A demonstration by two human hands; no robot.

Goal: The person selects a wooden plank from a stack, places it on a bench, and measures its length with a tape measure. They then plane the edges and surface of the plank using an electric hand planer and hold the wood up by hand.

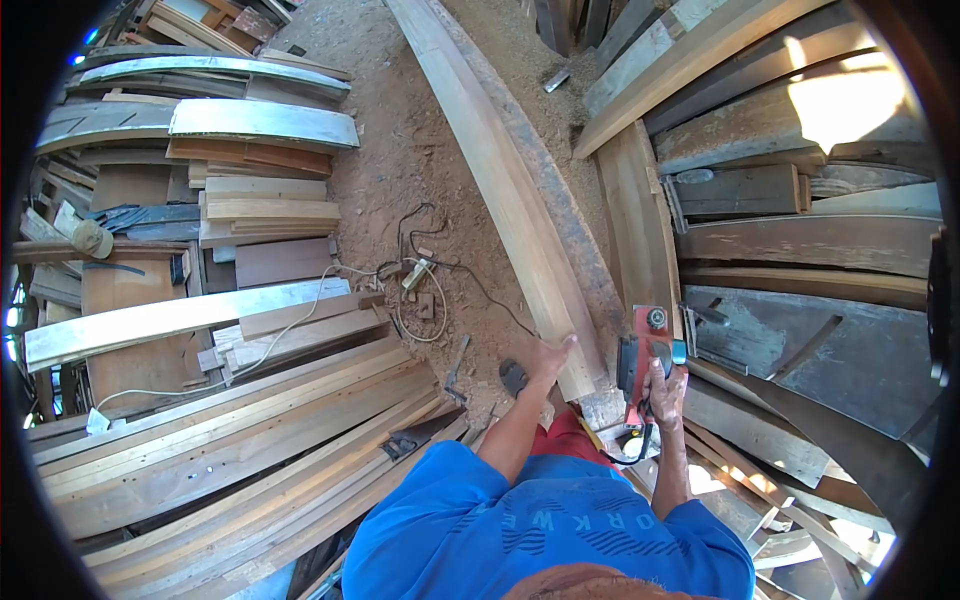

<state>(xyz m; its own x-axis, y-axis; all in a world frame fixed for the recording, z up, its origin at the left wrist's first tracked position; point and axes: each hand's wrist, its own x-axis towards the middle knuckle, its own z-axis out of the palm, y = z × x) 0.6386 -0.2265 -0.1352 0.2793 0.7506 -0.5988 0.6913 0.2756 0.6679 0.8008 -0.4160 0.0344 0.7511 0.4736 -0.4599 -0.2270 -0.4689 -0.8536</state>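
A long pale wooden plank [500,190] runs from the top of the view down to my body, its near end just in front of my red shorts. My left hand [548,357] grips the left edge near that end, thumb across the top face; the other fingers are mostly hidden. To the right of the plank, my right hand [666,390] is closed around the handle of a red and black electric planer [642,350]. The planer is held apart from the plank, its round knob facing up. A black cord hangs from its rear end.
A rough, dusty beam [560,190] lies along the plank's right side. On the dirt floor are a white power strip [417,274], tangled cords and a dark angled metal tool [457,370]. Stacked boards [270,215] fill the left; more timber [800,240] leans at right.
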